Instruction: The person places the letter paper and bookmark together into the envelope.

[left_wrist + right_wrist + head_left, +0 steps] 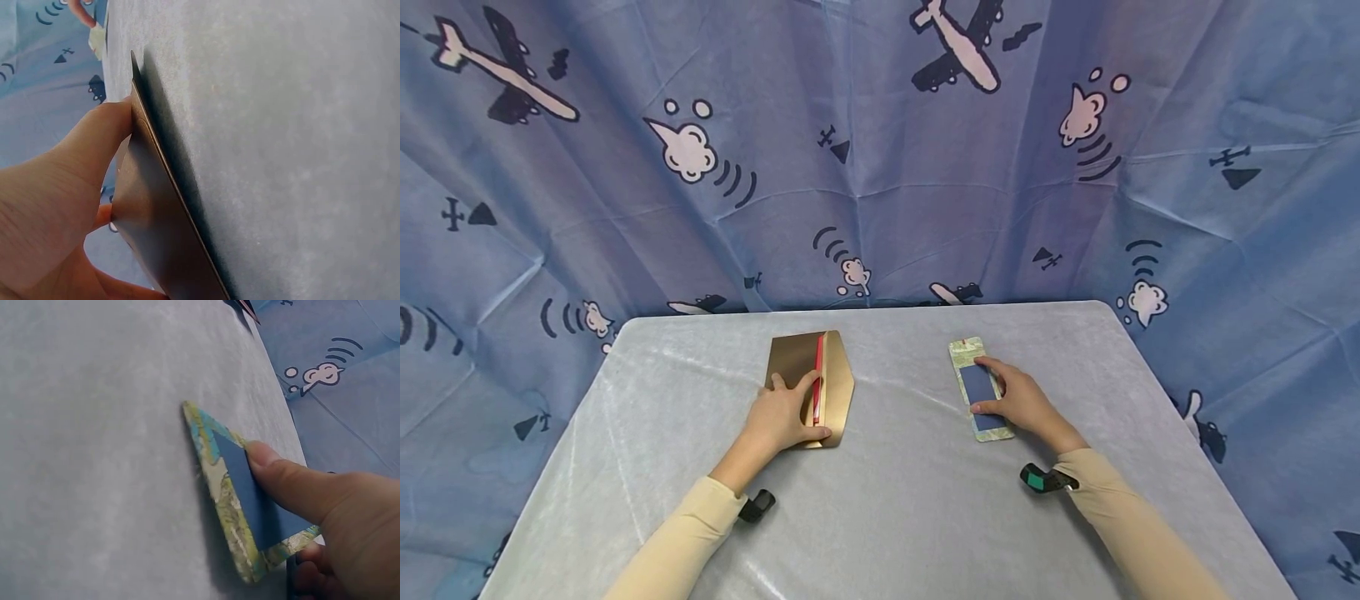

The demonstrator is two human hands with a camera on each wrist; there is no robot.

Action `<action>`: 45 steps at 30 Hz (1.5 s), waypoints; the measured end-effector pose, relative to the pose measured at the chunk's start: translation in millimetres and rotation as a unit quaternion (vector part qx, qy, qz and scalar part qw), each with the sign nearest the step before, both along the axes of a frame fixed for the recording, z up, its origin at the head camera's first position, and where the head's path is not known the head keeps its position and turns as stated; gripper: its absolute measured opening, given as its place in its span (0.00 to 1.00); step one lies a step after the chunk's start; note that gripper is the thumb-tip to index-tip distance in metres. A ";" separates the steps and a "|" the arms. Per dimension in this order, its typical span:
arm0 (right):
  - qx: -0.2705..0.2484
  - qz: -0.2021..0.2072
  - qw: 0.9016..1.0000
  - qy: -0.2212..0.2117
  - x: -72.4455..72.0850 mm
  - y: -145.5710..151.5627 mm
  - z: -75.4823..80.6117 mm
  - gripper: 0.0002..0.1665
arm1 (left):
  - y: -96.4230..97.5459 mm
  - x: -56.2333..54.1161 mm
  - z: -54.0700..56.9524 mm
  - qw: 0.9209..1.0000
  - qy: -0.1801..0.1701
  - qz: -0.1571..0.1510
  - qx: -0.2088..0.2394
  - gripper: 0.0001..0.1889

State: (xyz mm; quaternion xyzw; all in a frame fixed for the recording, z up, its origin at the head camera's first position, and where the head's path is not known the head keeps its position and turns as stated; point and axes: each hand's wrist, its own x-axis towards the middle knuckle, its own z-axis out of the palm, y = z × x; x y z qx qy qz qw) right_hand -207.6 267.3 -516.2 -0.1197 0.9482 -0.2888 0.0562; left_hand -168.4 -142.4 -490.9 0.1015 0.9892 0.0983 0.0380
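Note:
A gold envelope (793,354) lies left of the table's middle, its pointed flap spread open to the right. Something red and white (817,400) shows along its mouth. My left hand (778,417) holds the envelope, thumb at the near end by the flap and fingers spread over the body. In the left wrist view the thumb is against the envelope's edge (156,212). To the right, my right hand (1022,404) grips a long map-patterned card (967,352) with a dark blue panel. The right thumb (265,456) rests on the panel; the other fingers are partly hidden at the card's edge.
A pale grey cloth covers the table (895,517). Behind it hangs a blue curtain (790,208) printed with planes and clouds. Black wrist devices (1048,479) sit at both sleeve cuffs, close to the tabletop.

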 end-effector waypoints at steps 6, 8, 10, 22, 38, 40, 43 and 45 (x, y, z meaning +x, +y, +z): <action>-0.042 -0.015 0.999 -0.016 -0.6 3.9 2.0 0.51 | 0.8 -0.1 0.9 1.000 -0.002 0.001 -0.001 0.55; -0.048 -0.016 0.999 -0.019 -0.4 3.8 3.8 0.51 | 0.7 -0.1 0.7 1.000 -0.001 0.002 -0.002 0.55; -0.052 -0.015 0.998 -0.024 -0.6 3.7 5.1 0.50 | 0.6 0.0 0.5 1.000 -0.001 0.001 -0.003 0.55; -0.104 0.041 0.993 -0.041 -2.2 12.4 8.6 0.44 | 1.2 1.5 1.3 1.000 -0.003 0.001 0.004 0.55; -0.157 0.062 0.984 -0.048 -3.4 18.2 10.8 0.42 | 0.2 0.1 -0.7 1.000 0.002 0.000 -0.005 0.55; -0.165 0.061 0.983 -0.053 -3.6 18.0 11.4 0.42 | 0.2 0.1 -0.3 1.000 0.002 0.000 -0.005 0.55; -0.176 0.061 0.981 -0.061 -3.8 16.4 13.1 0.42 | 0.2 -0.1 0.7 1.000 0.002 0.000 -0.005 0.55; -0.184 0.056 0.979 -0.065 -4.0 14.2 14.7 0.42 | 0.2 0.0 1.5 1.000 0.001 0.000 -0.005 0.55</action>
